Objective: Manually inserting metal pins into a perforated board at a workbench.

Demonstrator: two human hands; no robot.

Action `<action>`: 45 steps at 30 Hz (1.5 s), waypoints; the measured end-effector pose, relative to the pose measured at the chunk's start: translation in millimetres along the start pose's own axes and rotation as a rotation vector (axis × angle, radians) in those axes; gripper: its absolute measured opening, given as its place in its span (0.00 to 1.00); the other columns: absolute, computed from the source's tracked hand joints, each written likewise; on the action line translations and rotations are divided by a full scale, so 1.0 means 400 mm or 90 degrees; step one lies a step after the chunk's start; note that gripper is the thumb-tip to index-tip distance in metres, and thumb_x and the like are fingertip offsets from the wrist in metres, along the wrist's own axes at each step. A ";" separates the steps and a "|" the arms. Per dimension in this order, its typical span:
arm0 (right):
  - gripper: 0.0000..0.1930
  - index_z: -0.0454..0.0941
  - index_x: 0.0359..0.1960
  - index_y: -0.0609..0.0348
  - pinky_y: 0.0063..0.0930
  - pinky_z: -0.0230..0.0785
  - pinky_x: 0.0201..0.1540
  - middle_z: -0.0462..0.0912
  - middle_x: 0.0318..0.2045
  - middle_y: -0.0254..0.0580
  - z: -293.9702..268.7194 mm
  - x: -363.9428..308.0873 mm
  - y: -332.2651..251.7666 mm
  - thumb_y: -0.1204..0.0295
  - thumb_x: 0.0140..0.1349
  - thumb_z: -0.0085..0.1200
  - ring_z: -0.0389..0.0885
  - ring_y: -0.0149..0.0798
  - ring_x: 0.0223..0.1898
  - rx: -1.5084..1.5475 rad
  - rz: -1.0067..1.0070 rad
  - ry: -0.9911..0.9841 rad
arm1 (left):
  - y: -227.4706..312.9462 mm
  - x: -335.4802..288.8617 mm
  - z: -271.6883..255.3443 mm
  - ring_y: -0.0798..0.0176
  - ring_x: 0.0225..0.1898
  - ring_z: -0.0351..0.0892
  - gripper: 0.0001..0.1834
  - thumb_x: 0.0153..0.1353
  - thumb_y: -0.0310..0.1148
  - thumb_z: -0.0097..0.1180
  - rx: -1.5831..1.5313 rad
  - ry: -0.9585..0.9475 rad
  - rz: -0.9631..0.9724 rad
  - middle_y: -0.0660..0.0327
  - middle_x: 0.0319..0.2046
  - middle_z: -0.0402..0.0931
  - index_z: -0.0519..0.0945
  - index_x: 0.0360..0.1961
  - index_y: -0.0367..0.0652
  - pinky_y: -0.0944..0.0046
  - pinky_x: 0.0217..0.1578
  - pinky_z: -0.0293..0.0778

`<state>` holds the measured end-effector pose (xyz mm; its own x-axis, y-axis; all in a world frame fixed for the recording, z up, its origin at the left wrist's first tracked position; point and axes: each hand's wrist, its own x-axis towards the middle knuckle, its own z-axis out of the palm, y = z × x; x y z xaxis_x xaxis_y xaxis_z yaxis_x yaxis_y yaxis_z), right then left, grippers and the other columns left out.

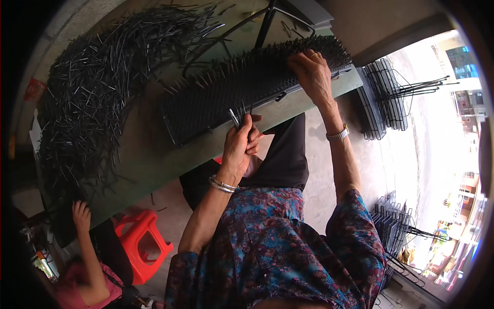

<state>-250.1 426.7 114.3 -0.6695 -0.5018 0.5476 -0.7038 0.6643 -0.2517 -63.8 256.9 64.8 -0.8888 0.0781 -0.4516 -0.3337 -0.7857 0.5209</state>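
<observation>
A long black board [206, 103] with a grid of small holes lies slantwise along the near edge of the table. Short dark pins [242, 63] stand upright in rows along its far side. My left hand [241, 143] is closed around a few thin dark rods [235, 118], their ends poking up past the thumb by the board's near edge. Toward the board's right end, my right hand [314, 74] has its fingers curled together down among the standing pins. What its fingertips grip, if anything, is hidden.
Loose dark rods form a big heap [103, 87] on the left of the green tabletop [139, 170]. A black metal frame [265, 26] stands behind the board. Another person's hand [81, 213] touches the table's left edge near a red stool [146, 247]. Black wire racks [383, 98] stand at right.
</observation>
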 end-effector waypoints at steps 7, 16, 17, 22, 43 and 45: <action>0.09 0.84 0.40 0.48 0.35 0.64 0.43 0.79 0.35 0.39 0.015 -0.018 -0.032 0.65 0.60 0.58 0.75 0.44 0.41 -0.146 0.081 0.026 | 0.001 -0.005 0.019 0.80 0.17 0.52 0.18 0.72 0.45 0.47 0.014 -0.003 0.031 0.72 0.19 0.61 0.76 0.43 0.39 0.76 0.17 0.48; 0.09 0.86 0.41 0.46 0.35 0.63 0.43 0.77 0.32 0.36 0.011 -0.042 -0.037 0.66 0.60 0.57 0.74 0.42 0.39 -0.136 0.108 0.044 | -0.001 -0.011 0.027 0.80 0.18 0.54 0.18 0.71 0.43 0.48 0.032 -0.024 0.033 0.71 0.20 0.64 0.77 0.44 0.37 0.76 0.18 0.50; 0.09 0.86 0.41 0.46 0.35 0.63 0.43 0.77 0.32 0.36 0.013 -0.044 -0.037 0.66 0.60 0.57 0.74 0.42 0.39 -0.136 0.108 0.044 | -0.003 -0.011 0.030 0.81 0.17 0.54 0.18 0.71 0.43 0.48 0.031 -0.024 0.037 0.71 0.20 0.64 0.78 0.44 0.36 0.76 0.17 0.48; 0.09 0.86 0.39 0.48 0.36 0.63 0.43 0.77 0.34 0.38 0.015 -0.030 -0.040 0.66 0.60 0.57 0.74 0.44 0.41 -0.120 0.094 0.044 | 0.002 -0.022 0.035 0.80 0.17 0.54 0.17 0.71 0.41 0.49 0.056 -0.019 0.048 0.69 0.21 0.70 0.78 0.44 0.37 0.76 0.17 0.49; 0.15 0.80 0.44 0.68 0.24 0.70 0.39 0.82 0.32 0.37 -0.036 -0.134 -0.182 0.67 0.66 0.54 0.77 0.28 0.34 0.540 0.370 -0.271 | 0.001 -0.031 0.054 0.80 0.17 0.62 0.19 0.68 0.47 0.53 0.145 0.033 0.032 0.64 0.22 0.76 0.78 0.36 0.39 0.78 0.15 0.50; 0.14 0.80 0.44 0.69 0.24 0.71 0.40 0.82 0.32 0.36 -0.037 -0.131 -0.180 0.68 0.67 0.53 0.78 0.27 0.34 0.541 0.370 -0.277 | 0.004 -0.033 0.051 0.80 0.17 0.63 0.19 0.68 0.47 0.53 0.172 0.058 0.010 0.65 0.21 0.76 0.78 0.36 0.39 0.78 0.15 0.50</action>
<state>-161.0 413.5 115.6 -0.8587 -0.4995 -0.1143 -0.0790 0.3495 -0.9336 -59.1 267.3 86.1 -0.8666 0.0021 -0.4991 -0.4028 -0.5934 0.6969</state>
